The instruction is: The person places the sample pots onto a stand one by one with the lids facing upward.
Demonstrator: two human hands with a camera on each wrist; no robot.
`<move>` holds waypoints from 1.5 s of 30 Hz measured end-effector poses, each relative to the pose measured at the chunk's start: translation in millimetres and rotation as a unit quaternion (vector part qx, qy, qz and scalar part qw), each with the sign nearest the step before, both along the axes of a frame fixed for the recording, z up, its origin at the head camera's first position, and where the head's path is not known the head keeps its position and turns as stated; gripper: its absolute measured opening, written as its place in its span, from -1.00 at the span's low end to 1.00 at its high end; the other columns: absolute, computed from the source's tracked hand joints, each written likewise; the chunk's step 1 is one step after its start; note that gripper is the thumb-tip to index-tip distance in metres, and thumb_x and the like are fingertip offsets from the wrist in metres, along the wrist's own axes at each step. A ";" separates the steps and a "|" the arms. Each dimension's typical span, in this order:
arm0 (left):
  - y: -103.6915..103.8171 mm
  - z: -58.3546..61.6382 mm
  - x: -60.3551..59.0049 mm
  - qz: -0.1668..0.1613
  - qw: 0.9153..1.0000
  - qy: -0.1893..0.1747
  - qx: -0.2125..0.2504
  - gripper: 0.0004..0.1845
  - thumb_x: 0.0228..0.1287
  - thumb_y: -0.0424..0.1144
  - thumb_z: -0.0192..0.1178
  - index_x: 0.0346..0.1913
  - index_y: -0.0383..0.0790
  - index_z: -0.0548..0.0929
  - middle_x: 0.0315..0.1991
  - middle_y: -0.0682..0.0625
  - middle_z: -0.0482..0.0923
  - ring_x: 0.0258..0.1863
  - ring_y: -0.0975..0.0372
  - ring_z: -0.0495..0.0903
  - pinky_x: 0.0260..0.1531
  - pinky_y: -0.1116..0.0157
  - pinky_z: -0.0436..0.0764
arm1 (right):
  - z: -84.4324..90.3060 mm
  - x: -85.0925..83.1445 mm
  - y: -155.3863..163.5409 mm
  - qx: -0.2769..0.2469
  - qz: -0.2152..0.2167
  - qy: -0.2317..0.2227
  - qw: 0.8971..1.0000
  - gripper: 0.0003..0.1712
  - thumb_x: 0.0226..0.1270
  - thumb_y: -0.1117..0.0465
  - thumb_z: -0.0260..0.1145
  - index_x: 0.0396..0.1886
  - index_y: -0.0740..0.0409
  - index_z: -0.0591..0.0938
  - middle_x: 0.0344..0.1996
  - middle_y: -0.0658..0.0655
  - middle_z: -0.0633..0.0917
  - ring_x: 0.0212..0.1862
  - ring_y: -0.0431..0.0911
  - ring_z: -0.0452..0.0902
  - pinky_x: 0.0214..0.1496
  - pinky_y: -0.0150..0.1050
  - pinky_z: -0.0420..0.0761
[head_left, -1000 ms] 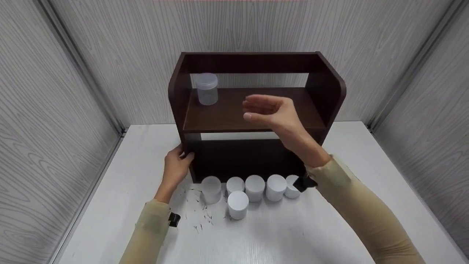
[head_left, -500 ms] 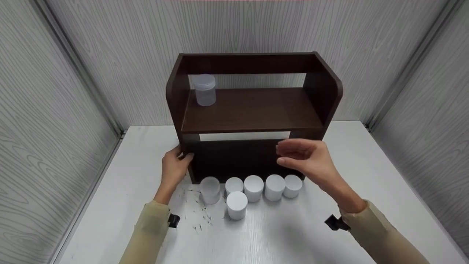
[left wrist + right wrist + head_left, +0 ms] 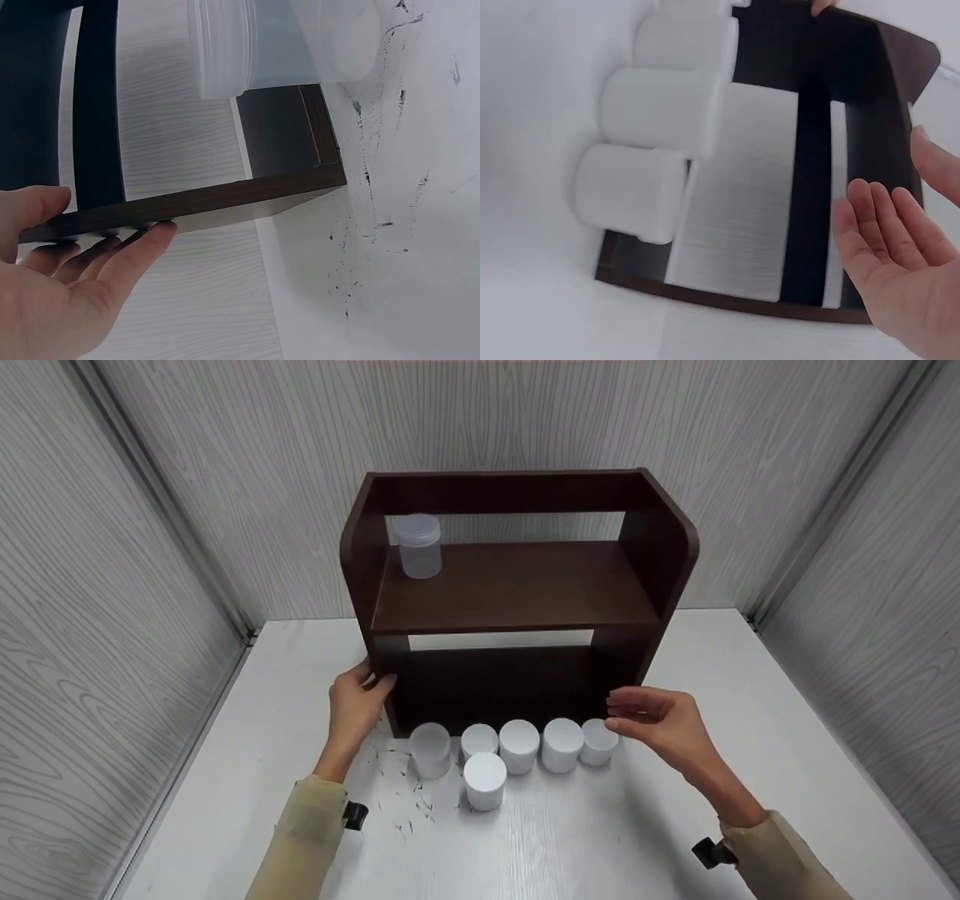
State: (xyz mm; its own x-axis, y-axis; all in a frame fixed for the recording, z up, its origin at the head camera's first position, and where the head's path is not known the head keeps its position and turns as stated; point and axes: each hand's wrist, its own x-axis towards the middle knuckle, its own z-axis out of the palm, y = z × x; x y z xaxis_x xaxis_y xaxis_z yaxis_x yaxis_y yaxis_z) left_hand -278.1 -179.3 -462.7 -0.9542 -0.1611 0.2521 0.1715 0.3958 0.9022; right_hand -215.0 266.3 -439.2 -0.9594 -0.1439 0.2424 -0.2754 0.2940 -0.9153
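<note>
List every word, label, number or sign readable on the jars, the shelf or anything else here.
None: no readable text anywhere.
The white jars and the clear jar carry no labels.
The dark wooden shelf is unmarked.
The black specks on the table are scuffs, not writing.

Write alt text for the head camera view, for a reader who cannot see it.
A person's left hand holds the left side panel of a dark wooden shelf unit on a white table, while the right hand, fingers relaxed, reaches toward the rightmost white jar. Six white jars stand before the shelf; one clear jar sits on its upper shelf.
</note>
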 end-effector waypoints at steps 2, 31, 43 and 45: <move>-0.2 -1.2 0.1 -0.004 1.000 0.001 0.002 -0.44 0.48 -0.28 0.28 0.43 -0.48 0.49 0.35 -0.33 0.54 0.26 -0.14 0.61 0.18 0.07 0.68 | -8.2 -0.8 6.4 0.007 -0.007 -0.005 1.000 -0.52 0.20 0.31 0.65 0.11 0.32 0.75 -0.01 0.29 0.79 0.03 0.08 0.76 0.06 -0.25 0.75; -1.1 -9.4 1.5 -0.013 1.000 0.015 0.015 -0.42 0.48 -0.29 0.32 0.43 -0.50 0.47 0.40 -0.34 0.47 0.34 -0.14 0.54 0.19 0.14 0.66 | -70.8 -15.7 44.6 0.060 0.010 -0.044 0.997 -0.36 0.17 0.32 0.66 0.23 0.44 0.67 0.11 0.40 0.72 0.17 0.21 0.69 0.31 -0.01 0.63; -2.1 -10.4 0.9 -0.021 0.999 0.017 0.023 -0.44 0.50 -0.28 0.30 0.43 -0.47 0.48 0.38 -0.34 0.50 0.34 -0.14 0.54 0.20 0.12 0.66 | -83.1 -30.5 48.4 0.060 0.041 -0.048 0.996 -0.27 0.20 0.30 0.65 0.33 0.45 0.59 0.23 0.39 0.67 0.27 0.23 0.62 0.37 -0.06 0.57; -2.4 -10.5 1.2 -0.023 0.999 0.013 0.023 -0.42 0.50 -0.28 0.30 0.44 -0.50 0.45 0.40 -0.35 0.48 0.34 -0.16 0.54 0.19 0.12 0.66 | -84.8 -31.9 48.3 0.058 0.053 -0.051 0.996 -0.25 0.20 0.30 0.64 0.35 0.47 0.57 0.26 0.41 0.64 0.29 0.25 0.60 0.39 -0.04 0.55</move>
State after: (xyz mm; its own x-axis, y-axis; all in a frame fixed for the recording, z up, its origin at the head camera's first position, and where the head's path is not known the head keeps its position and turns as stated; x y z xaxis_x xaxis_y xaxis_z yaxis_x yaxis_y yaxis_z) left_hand -277.0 -181.7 -473.2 -0.9538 -0.1300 0.2710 0.2126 0.3458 0.9139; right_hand -246.9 314.5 -523.9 -0.9558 -0.2680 0.1209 -0.2187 0.3730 -0.9017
